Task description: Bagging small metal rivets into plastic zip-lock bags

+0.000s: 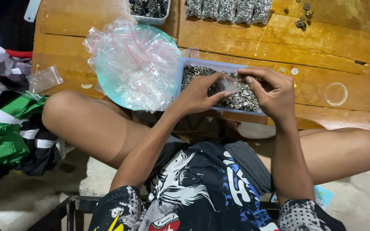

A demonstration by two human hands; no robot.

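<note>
Fingers [225, 93] pinch a small clear bag [229, 85] over the wooden table [322, 47] (concrete floor [365, 196] below).

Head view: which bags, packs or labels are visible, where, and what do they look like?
Small clear plastic bag: pinched between left hand and right hand, over the blue tray of metal rings.
Pile of clear zip bags with red strips: on a round teal plate, left of tray.
Filled clear packs of rings: row at top.

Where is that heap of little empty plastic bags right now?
In the head view, the heap of plastic bags lies on a teal plate on the wooden table, just left of the blue tray of metal rings.
</note>
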